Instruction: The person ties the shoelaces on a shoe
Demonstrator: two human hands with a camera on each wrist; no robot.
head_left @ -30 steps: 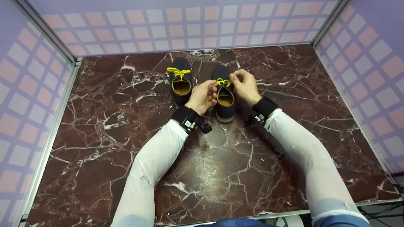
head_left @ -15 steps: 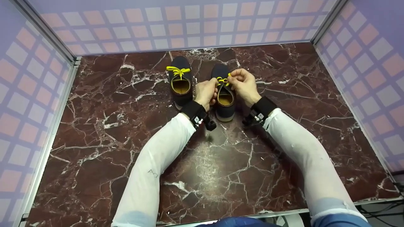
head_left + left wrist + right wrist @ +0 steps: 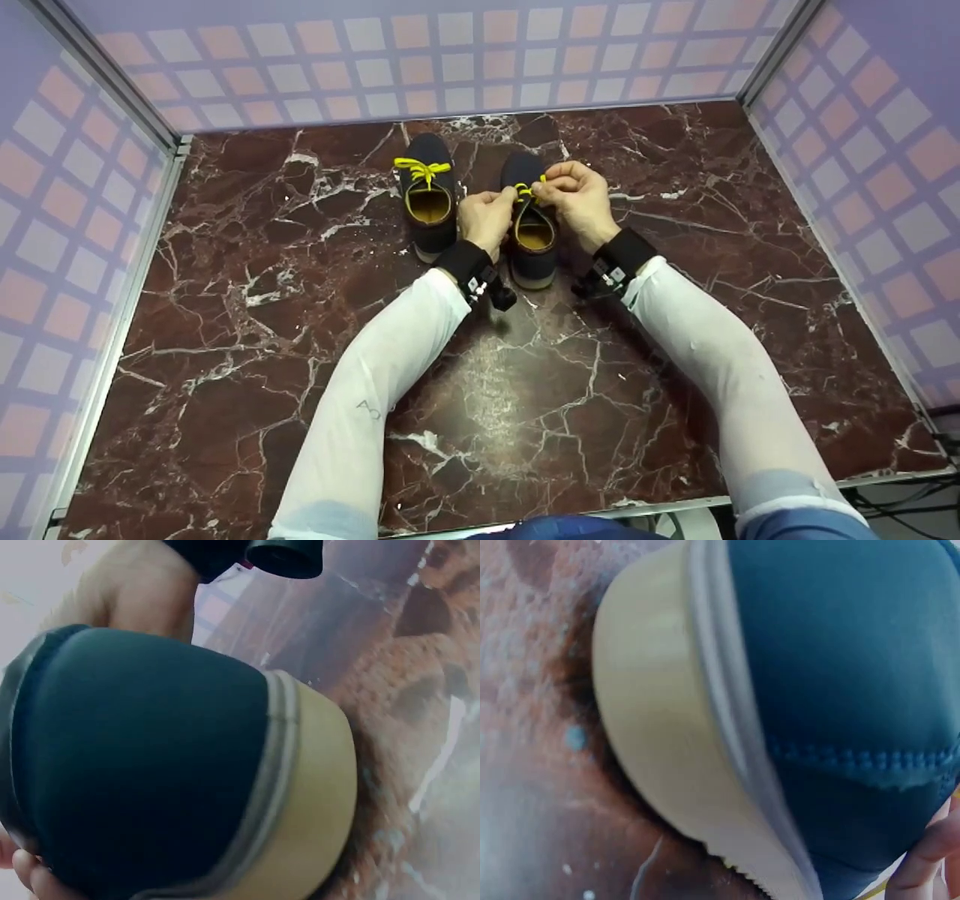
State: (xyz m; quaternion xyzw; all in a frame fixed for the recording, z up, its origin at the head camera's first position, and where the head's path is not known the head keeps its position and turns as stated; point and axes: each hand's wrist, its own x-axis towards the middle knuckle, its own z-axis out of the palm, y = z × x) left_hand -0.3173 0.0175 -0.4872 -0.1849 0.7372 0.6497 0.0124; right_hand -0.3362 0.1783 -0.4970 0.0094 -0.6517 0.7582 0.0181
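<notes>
A dark shoe (image 3: 534,267) with a tan lining stands upright between the two hands, toe pointing away. Its yellow shoelace (image 3: 524,193) is in a bow over the tongue. From the left side, my left hand (image 3: 484,220) pinches the bow's left part between thumb and finger. My right hand (image 3: 582,201) pinches its right part, a bit of yellow showing at the fingertips. Both wrist views are mostly filled by the shoe's heel (image 3: 142,757) and pale sole (image 3: 652,690), which hide the lace. Some right-hand fingers (image 3: 922,866) show at the lower corner.
The matching dark shoe (image 3: 433,234) stands just left, its yellow lace (image 3: 424,171) tied in a bow. Both shoes are on a dark red marbled table (image 3: 225,315). Checked panels (image 3: 480,60) enclose the back and sides.
My left hand has moved right and closed its fingers on the left part of the lace. The right hand has taken hold of the right part. The shoes have stayed put.
</notes>
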